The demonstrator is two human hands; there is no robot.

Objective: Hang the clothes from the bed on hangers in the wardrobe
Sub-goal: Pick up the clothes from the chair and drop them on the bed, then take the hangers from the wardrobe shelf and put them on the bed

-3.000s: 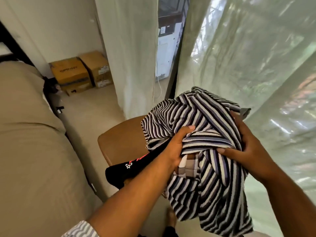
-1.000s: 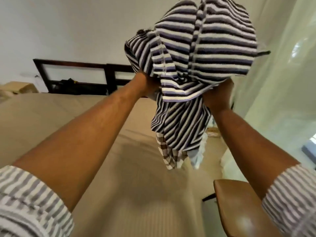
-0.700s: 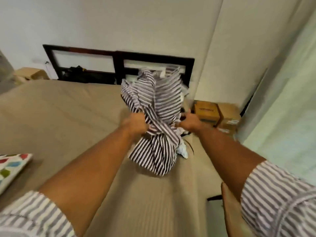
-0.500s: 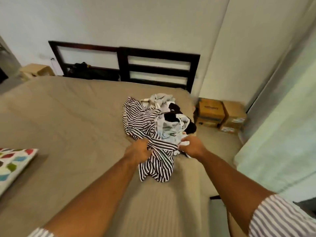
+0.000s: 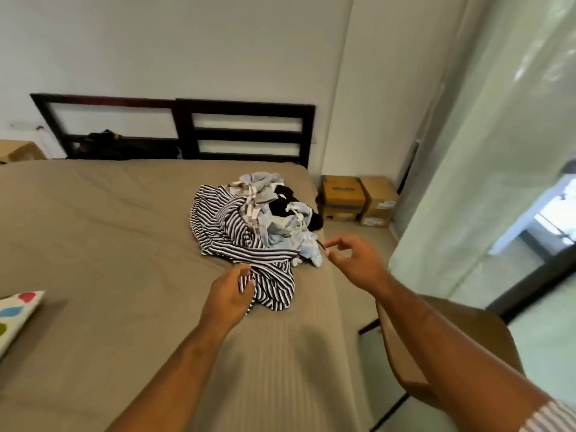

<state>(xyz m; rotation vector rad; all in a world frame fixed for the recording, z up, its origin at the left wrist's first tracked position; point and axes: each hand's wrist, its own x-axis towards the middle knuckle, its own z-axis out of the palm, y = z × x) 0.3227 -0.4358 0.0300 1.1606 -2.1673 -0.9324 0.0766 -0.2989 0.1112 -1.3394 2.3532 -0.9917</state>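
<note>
A pile of clothes lies near the right edge of the tan bed [image 5: 109, 244]. A black-and-white striped garment [image 5: 230, 235] spreads at its front and left, with a pale blue garment [image 5: 286, 227] and a black one [image 5: 282, 199] on top. My left hand [image 5: 229, 296] hovers at the striped garment's near end with relaxed fingers and holds nothing. My right hand [image 5: 352, 260] is raised just right of the pile, fingers loosely spread and empty. No hanger or wardrobe is in view.
A dark slatted headboard [image 5: 246, 132] stands against the white wall. Two cardboard boxes [image 5: 358, 199] sit on the floor right of the bed. A brown chair [image 5: 452, 344] is under my right arm, sheer curtains [image 5: 498, 151] beyond it. A colourful pillow [image 5: 15, 316] lies at the left.
I swung the bundle of clothes from beside the curtain over the bed, dropped it on the mattress, and both hands let go and drew back from the pile.
</note>
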